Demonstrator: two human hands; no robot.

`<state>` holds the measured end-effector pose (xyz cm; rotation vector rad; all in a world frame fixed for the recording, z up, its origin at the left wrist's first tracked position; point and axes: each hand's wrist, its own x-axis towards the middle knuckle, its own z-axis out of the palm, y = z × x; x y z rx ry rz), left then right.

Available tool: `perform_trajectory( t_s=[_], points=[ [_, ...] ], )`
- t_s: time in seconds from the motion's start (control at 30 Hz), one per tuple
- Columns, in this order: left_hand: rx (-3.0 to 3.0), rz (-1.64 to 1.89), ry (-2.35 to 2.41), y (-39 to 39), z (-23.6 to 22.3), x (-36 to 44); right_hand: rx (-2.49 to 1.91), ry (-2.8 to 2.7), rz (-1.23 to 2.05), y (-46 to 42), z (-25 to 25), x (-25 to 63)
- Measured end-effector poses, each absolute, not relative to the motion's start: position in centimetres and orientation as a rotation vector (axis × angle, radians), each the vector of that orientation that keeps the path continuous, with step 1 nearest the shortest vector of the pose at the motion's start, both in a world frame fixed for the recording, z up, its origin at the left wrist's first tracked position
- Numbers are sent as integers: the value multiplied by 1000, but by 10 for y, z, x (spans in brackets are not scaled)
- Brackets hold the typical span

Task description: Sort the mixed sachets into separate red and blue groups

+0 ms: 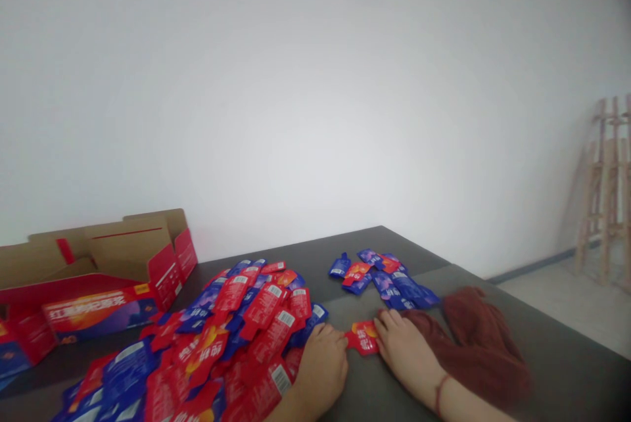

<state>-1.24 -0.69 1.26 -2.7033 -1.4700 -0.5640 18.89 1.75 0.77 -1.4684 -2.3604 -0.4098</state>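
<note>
Both hands rest low on a dark grey table (305, 257). A small red packet (363, 338) lies between them. My left hand (320, 363) has its fingers curled at the packet's left edge, and my right hand (401, 350) pinches its right edge. Left of my left hand spreads a big heap of red and blue packets (231, 330). A smaller group of mostly blue packets (384, 274) lies just beyond my right hand.
An open red and brown cardboard box (103, 277) stands at the table's left end. A dark red cloth (473, 333) lies to the right of my right hand. Behind is a white wall, with wooden frames (608, 192) leaning at the far right.
</note>
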Motion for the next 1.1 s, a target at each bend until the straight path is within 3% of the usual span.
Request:
perform_trajectory(
  t_s=[0.13, 0.3, 0.4, 0.53, 0.87, 1.1],
  points=[
    [-2694, -580, -1455, -7, 13, -13, -1397, -2471, -387, 18, -6, 162],
    [-2628, -569, -1503, -8, 12, -14, -1083, -2482, -9, 18, 3, 154],
    [-2625, -527, -1538, -10, 13, -14, -1121, -2423, 154, 20, 11, 166],
    [-2643, -478, -1551, -10, 15, -13, -1316, -2379, 60, 31, 15, 185],
    [-2640, -429, -1511, -10, 16, -12, -1069, -2539, 66, 17, 14, 159],
    [-2665, -364, -1554, -14, 22, -10, -1174, -2480, 32, 3, 8, 211]
  ],
)
